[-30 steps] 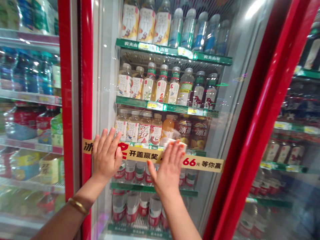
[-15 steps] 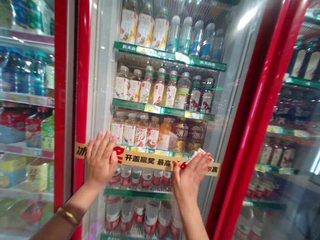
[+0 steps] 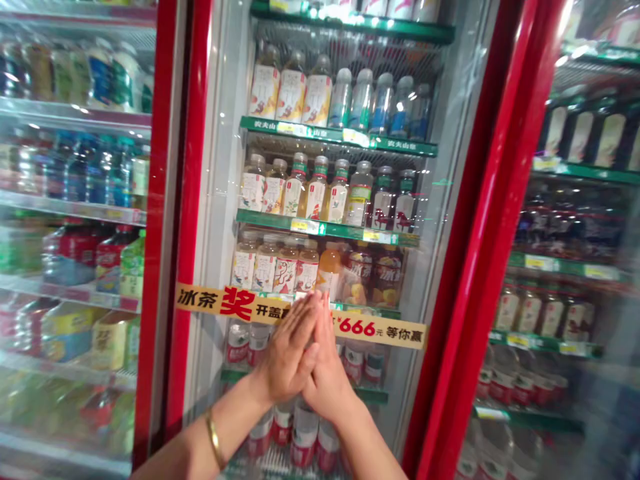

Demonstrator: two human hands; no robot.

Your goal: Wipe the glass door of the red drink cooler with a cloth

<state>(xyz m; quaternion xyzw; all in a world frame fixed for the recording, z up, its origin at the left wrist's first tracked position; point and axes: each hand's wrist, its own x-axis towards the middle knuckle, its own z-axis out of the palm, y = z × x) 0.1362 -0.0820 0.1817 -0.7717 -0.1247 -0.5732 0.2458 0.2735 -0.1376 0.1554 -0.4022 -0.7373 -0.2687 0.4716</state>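
My left hand and my right hand are pressed palm to palm, fingers straight, close together and pointing up. They meet in front of the glass door of a drinks fridge and cover the middle of a tan printed strip across it. Whether the fingertips touch the glass I cannot tell. Anything between the palms is hidden; the white folded tissue or cloth from the earlier frame cannot be made out. A gold bangle circles my left wrist.
Behind the glass, bottles stand in rows on green-edged shelves. Red door frames run up both sides. Another fridge with drinks is at the left, and one with dark bottles at the right.
My hands were apart and flat against the door, the right with a white folded tissue or cloth under its fingers. Both have moved inward and joined. The view has shifted slightly left and up.
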